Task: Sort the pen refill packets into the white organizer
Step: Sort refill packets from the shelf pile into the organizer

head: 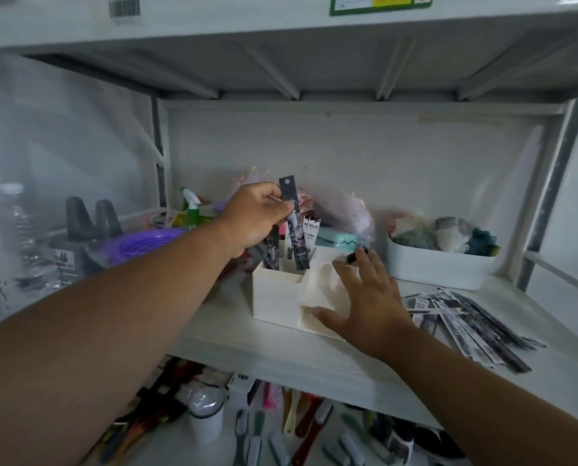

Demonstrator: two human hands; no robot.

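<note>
The white organizer point(275, 299) stands on the middle shelf. My left hand point(255, 220) pinches a long dark refill packet point(294, 227) upright, its lower end inside the organizer's tall back-left compartment. Other packets point(309, 232) stand in that same compartment. My right hand point(364, 297) hovers with spread fingers over the organizer's low front-right trays and holds nothing. A loose pile of refill packets point(465, 324) lies flat on the shelf at the right.
A white bin point(438, 267) of small soft items sits behind the pile. A purple basket point(149, 243), a green spray bottle point(191, 210) and plastic bags crowd the back left. The upper shelf hangs close overhead. Combs and brushes point(280, 428) lie on the shelf below.
</note>
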